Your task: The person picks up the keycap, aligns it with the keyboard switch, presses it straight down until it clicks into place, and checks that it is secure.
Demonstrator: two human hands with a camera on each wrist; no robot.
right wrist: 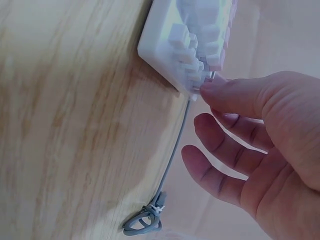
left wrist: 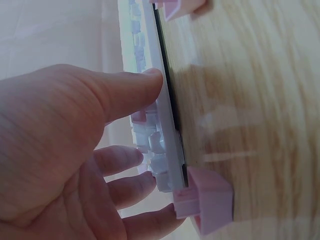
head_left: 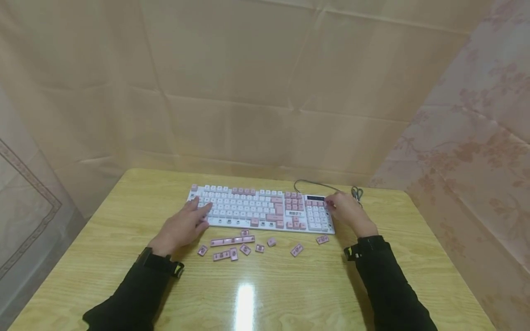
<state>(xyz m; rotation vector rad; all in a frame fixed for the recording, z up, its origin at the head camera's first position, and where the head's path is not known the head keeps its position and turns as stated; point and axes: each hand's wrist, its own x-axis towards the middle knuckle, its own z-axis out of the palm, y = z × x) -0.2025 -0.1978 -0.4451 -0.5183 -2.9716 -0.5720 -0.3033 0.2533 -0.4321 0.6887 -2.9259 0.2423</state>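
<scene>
A white-and-pink keyboard [head_left: 238,208] lies on the wooden table, with bare switches showing along its front row and right column. At its left end, my left hand [head_left: 180,227] rests with the thumb on the front edge and fairly straight fingers over the keys. My right hand [head_left: 345,209] is at the far right corner. There its thumb and forefinger pinch what looks like a keycap, mostly hidden by the fingertips; the other fingers curve loosely in the right wrist view. Several loose pink keycaps lie in front, including a long one [head_left: 233,241] and a small one [head_left: 202,250].
A grey cable [head_left: 316,183] runs behind the keyboard to a tied bundle [right wrist: 142,220] near the right hand. One loose keycap [left wrist: 212,200] sits close to the left fingers. Cloth [head_left: 232,101] hangs behind the table's far edge.
</scene>
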